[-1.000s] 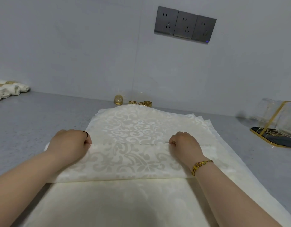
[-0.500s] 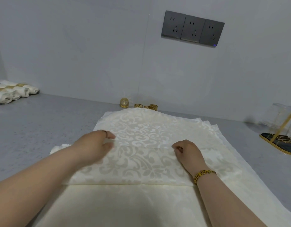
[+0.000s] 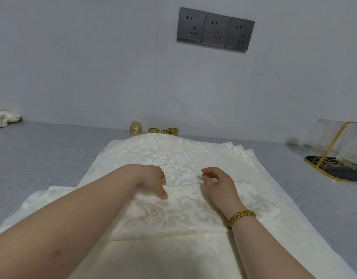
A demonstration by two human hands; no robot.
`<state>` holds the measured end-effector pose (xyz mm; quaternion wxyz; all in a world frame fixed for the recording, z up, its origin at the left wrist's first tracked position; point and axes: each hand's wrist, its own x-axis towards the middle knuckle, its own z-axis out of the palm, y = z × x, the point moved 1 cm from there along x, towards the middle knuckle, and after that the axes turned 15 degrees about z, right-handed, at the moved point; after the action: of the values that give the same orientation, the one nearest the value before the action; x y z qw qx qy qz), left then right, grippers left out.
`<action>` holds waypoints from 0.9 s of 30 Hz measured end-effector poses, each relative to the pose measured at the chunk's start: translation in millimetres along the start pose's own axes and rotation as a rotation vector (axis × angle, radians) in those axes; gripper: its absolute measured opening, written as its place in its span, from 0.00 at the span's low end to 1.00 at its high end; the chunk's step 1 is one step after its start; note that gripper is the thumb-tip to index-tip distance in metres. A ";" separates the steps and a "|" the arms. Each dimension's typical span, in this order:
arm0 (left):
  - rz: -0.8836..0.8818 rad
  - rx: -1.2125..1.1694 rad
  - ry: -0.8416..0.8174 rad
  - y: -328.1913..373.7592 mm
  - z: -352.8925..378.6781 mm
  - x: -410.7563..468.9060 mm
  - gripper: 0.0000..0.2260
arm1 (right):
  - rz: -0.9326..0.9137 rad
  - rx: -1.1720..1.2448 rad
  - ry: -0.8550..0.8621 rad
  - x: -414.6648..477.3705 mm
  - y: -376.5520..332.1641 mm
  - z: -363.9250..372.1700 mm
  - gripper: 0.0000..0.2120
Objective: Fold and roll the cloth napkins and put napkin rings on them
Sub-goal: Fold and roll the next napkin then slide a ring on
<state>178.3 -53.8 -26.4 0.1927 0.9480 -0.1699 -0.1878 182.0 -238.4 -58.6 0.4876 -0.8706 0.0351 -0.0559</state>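
Mid-fold: left hand (image 3: 151, 179) is thumbing the damask napkin (image 3: 173, 214) flap, grip unclear; right hand (image 3: 216, 183) is hovering slack, empty. Next, likely pinching the edge beneath both.

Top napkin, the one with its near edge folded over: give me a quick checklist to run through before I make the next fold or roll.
1. The flap has a straight far edge across the top napkin: ok.
2. The flap lies flat: ok where visible; the left arm covers part of it.
3. The right hand is free of cloth: ok, loosely curled, holding nothing.
4. The left hand is free: cannot tell; its thumb touches the flap and its fingers are hidden.
5. The napkin rings wait behind the napkin: ok.
6. The lower napkins lie undisturbed: ok at their right edges.
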 end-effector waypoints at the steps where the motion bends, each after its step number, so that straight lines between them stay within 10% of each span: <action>1: 0.009 0.010 0.004 1.2 0.6 0.1 0.17 | 0.016 0.045 0.028 -2.2 -2.0 -6.4 0.08; 7: 0.049 -0.047 0.122 2.7 1.3 -15.9 0.21 | 0.240 -0.173 0.240 -32.7 0.0 -86.5 0.12; 13: 0.062 -0.086 0.104 10.7 4.0 -35.8 0.22 | 0.722 -0.153 -0.376 -76.6 18.5 -106.9 0.20; 19: 0.019 -0.386 0.237 20.2 13.1 -38.5 0.10 | 0.668 0.009 -0.320 -34.7 12.9 -69.3 0.10; 24: -0.054 -0.578 0.381 26.5 13.5 -16.5 0.25 | 0.530 -0.101 -0.071 30.6 -2.8 -58.5 0.12; 27: -0.044 -0.762 0.388 33.3 13.0 -0.2 0.06 | 0.356 -0.169 0.076 73.9 -15.6 -48.1 0.13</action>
<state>164.3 -86.6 -23.2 0.5536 0.8302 -0.0287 -0.0595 249.0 -279.5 -15.7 0.4131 -0.8858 0.2114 0.0013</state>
